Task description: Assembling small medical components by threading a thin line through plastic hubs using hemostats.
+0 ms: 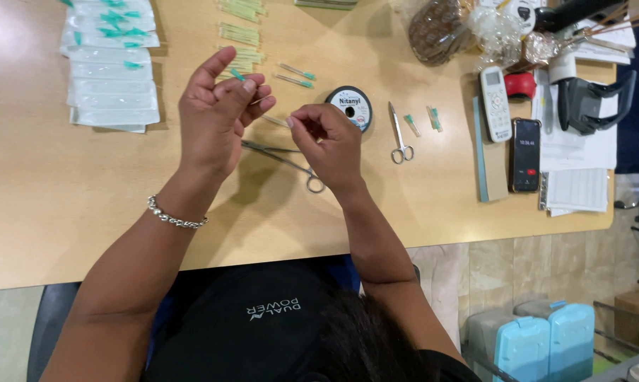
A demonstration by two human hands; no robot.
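Observation:
My left hand (217, 113) is raised over the wooden table (65, 184), fingers pinched on a small green-hubbed needle (237, 75). Close beside it, my right hand (330, 141) pinches the end of a thin thread, too fine to see clearly, between thumb and forefinger. The two hands almost touch. Under them lies a pair of slim metal forceps or scissors (291, 163). A black spool of thread (351, 106) sits just beyond my right hand. Two more green-tipped needles (296, 76) lie behind the hands.
Sealed clear packets (111, 71) are stacked at the far left, with yellow-green strips (240, 32) behind. Small scissors (399, 134), a remote (495, 104), a phone (526, 154), a grey block (490, 166), papers (577, 191) and a black tool (591, 102) lie right. Blue cases (546, 343) stand on the floor.

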